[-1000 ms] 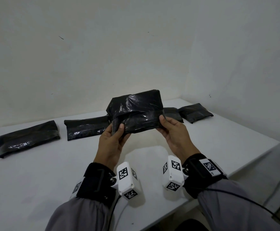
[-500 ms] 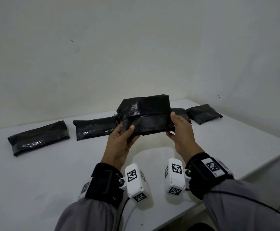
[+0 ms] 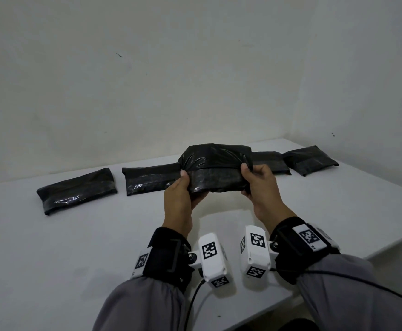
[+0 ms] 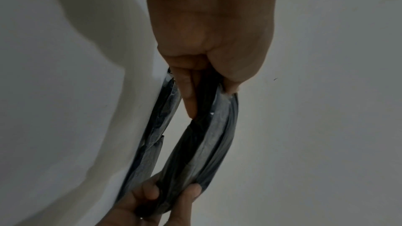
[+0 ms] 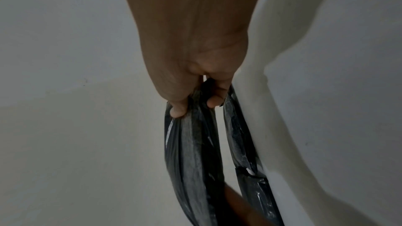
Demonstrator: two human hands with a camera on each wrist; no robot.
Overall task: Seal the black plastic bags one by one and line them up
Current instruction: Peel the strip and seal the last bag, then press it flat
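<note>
Above the white table [image 3: 52, 247] I hold a folded black plastic bag [image 3: 215, 167] between both hands. My left hand [image 3: 179, 199] pinches its left end, thumb on top. My right hand [image 3: 258, 185] pinches its right end. In the left wrist view the held bag [image 4: 208, 140] runs from my left hand [image 4: 208, 68] down to my right hand [image 4: 152, 202]. In the right wrist view my right hand [image 5: 195, 78] pinches the bag [image 5: 191, 152] between thumb and fingers. Several sealed bags lie in a row behind: one at the far left [image 3: 77, 190], one partly hidden [image 3: 151, 180], two at the right [image 3: 270, 162] [image 3: 311, 160].
The table's right edge [image 3: 386, 244] runs diagonally near my right wrist. White walls meet in a corner behind the row. Bare tabletop lies in front of the row and below the held bag.
The held bag has turned flatter and come lower, its folded band now facing me. Both hands have kept their grip on its ends.
</note>
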